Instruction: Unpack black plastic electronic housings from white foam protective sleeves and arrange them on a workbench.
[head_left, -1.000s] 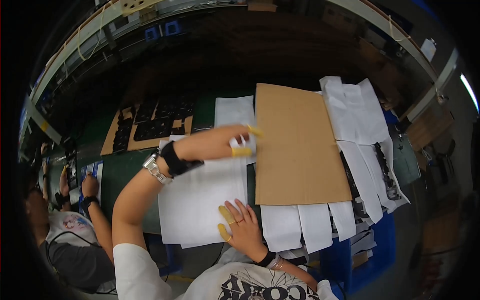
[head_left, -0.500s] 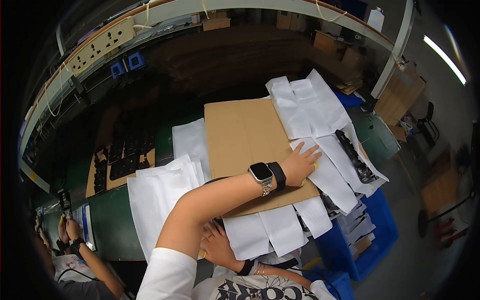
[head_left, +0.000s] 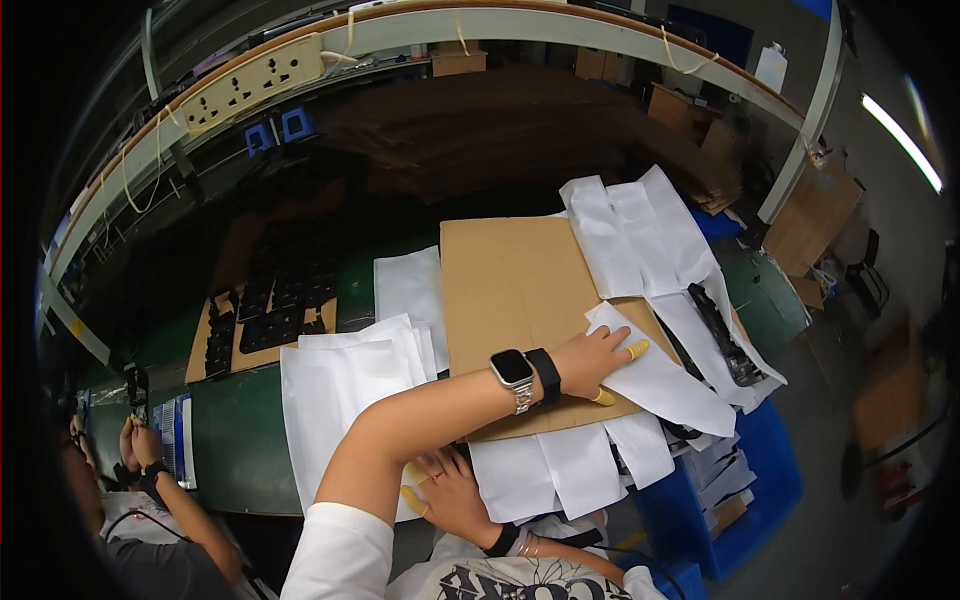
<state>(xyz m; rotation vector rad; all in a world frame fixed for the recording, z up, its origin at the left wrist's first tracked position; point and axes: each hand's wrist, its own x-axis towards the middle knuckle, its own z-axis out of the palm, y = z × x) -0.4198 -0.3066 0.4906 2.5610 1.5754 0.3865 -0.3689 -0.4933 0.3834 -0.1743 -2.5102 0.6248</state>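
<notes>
My left hand (head_left: 587, 363) reaches across to the right, its wrist wearing a watch and a black band. Spread fingers, some with yellow finger cots, rest on a white flap (head_left: 668, 378) and the edge of a brown cardboard sheet (head_left: 515, 300). My right hand (head_left: 458, 498) lies lower, crossed beneath my left forearm. Its fingers are apart beside the overlapping white sheets (head_left: 340, 390) left of the cardboard; the forearm partly hides them. More white flaps (head_left: 520, 475) stick out under the cardboard's near edge. A long black part (head_left: 722, 335) lies on white wrapping at the right.
Black parts on cardboard (head_left: 265, 315) lie on the green table (head_left: 240, 430) at the left. Beside it, a co-worker's hands (head_left: 140, 445) hold a small dark thing. A blue bin (head_left: 760, 500) with white scraps stands at the right. A rail with a power strip (head_left: 250, 90) spans above.
My left hand and the white flap under it have shifted left over the cardboard, baring a dark part beside it. My right hand's yellow finger cots show more. The whole view has shifted slightly.
</notes>
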